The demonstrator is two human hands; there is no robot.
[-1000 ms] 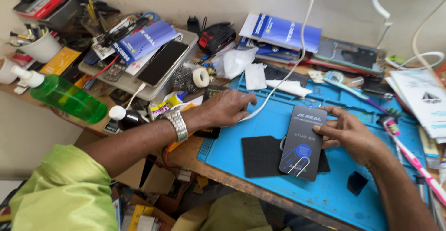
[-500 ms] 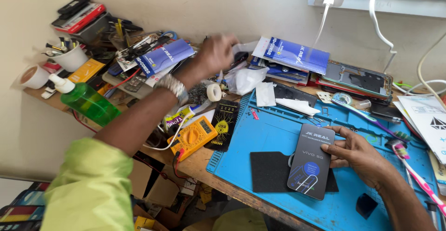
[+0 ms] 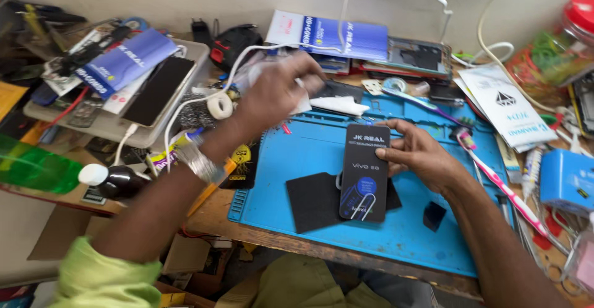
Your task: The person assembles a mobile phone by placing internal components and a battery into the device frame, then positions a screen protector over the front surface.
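My right hand grips the right edge of a slim black box with a blue round mark, holding it on the blue work mat. A metal pin lies on the box's lower end. My left hand, blurred, is over the mat's far left corner, fingers closed on a crumpled white cloth or bag. A white cable runs beside that hand. A steel watch sits on the left wrist.
A black square pad lies under the box. A grey tray with a dark phone and blue packet stands at left. A green bottle, tape roll, pink toothbrush and blue packets crowd the bench.
My left hand has swung from the far left clutter back toward the mat's top edge, now with white material in it. The right hand keeps the black box in place.
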